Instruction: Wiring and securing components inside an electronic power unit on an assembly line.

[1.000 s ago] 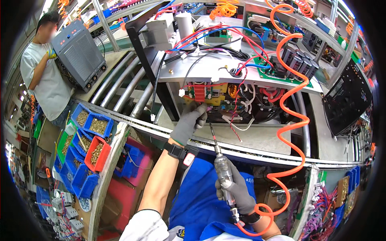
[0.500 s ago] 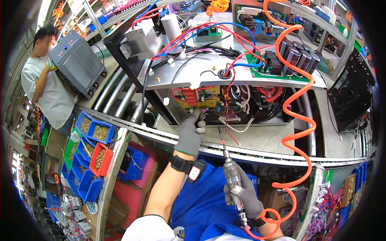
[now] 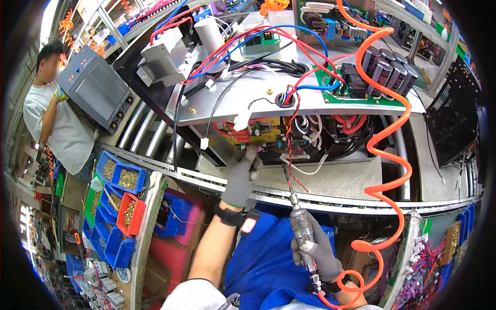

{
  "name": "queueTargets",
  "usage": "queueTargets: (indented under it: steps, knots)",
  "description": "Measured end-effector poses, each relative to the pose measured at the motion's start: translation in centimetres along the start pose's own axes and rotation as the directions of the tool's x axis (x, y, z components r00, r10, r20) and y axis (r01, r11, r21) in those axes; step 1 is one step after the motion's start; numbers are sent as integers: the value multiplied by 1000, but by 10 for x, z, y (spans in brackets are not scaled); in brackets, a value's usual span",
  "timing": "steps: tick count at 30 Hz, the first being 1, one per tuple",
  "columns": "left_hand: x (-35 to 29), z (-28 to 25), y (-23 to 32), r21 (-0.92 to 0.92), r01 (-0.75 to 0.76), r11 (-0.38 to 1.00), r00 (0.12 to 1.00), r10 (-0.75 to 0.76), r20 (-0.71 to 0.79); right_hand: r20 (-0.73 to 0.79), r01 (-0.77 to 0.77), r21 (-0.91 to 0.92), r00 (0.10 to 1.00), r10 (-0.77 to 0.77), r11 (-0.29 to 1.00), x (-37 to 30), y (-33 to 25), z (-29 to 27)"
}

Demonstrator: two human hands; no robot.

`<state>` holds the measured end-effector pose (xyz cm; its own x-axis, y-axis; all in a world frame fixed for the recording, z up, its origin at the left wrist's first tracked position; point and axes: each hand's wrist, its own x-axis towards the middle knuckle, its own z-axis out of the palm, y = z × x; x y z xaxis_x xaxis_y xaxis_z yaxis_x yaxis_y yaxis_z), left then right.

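Note:
My left hand (image 3: pixel 239 180), in a grey glove, reaches under the front lip of an open metal chassis (image 3: pixel 222 106). Its fingers are bent together at the lower edge of a yellow circuit board (image 3: pixel 268 135); whatever they pinch is hidden. In my right hand (image 3: pixel 323 254), also gloved, is an air screwdriver (image 3: pixel 301 227), its bit pointing up toward the chassis opening. An orange coiled hose (image 3: pixel 385 194) runs from the tool's lower end. A twisted red and black wire pair (image 3: pixel 291 155) and a white wire (image 3: pixel 310 170) hang near the bit.
Blue bins (image 3: pixel 126 178) and a red bin (image 3: pixel 130 214) of small brass-coloured parts stand at left. Rollers (image 3: pixel 138 126) lie beyond them, where another person (image 3: pixel 57 119) holds a grey machine (image 3: pixel 95 88). A black perforated panel (image 3: pixel 454 119) stands at right. Capacitors (image 3: pixel 387 72) top the chassis.
The view has shifted, and the chassis lip now covers more of the inside. My left hand stays at the yellow board, its fingertips less visible. The screwdriver remains in my right hand.

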<state>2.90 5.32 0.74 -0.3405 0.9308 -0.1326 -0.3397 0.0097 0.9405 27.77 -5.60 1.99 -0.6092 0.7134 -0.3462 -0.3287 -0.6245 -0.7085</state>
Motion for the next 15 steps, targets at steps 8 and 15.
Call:
queueTargets:
  steps: [8, 15]
  knots:
    - [-10, -20, 10, -531, 380, 757, 923, -274, 270, 7, 12, 21, 1000, -12, 1000, -6, -9, 1]
    - [-23, -8, 49, 815, -545, 198, 788, 452, 418, 48, -40, -5, 998, 40, 999, -3, -11, -6]
